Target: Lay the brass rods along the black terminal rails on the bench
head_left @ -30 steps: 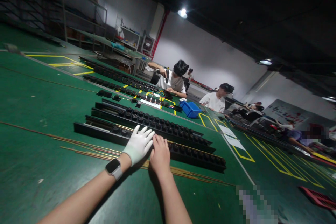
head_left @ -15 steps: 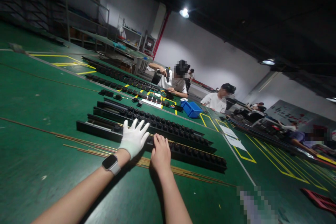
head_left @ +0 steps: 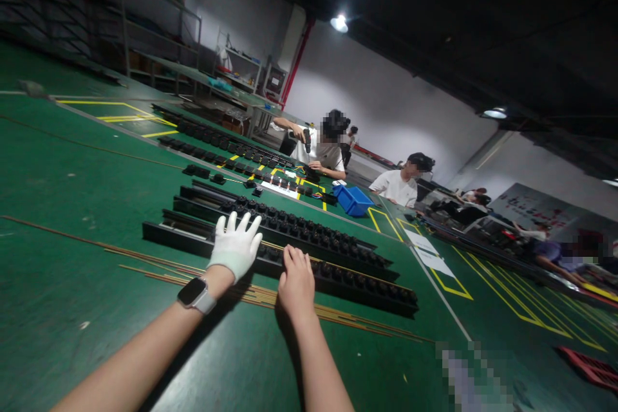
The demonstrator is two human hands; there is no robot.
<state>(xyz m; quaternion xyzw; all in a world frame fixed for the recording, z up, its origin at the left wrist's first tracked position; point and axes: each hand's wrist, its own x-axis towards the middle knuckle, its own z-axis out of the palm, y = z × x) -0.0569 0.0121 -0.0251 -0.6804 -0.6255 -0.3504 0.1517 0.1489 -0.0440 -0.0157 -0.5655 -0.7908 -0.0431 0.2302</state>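
Observation:
My left hand [head_left: 235, 246], in a white glove with a watch on the wrist, lies flat with fingers spread on the nearest long black socket strip [head_left: 347, 277]. My right hand [head_left: 295, 281], bare, rests beside it on the same strip, fingers pressed down onto the sockets and holding nothing. A second black socket strip [head_left: 309, 230] lies just behind. Thin copper rods [head_left: 159, 267] run along the green table [head_left: 72, 193] under my wrists.
More black strips and small parts [head_left: 226, 154] lie farther back, beside a blue bin [head_left: 352, 200]. Two people in white shirts [head_left: 323, 153] work at the far side, one with a power driver. Shelving [head_left: 159, 32] lines the back wall. A red crate [head_left: 586, 364] sits at right.
My left hand has slid leftward along the near strip, away from my right hand, which has stayed in place.

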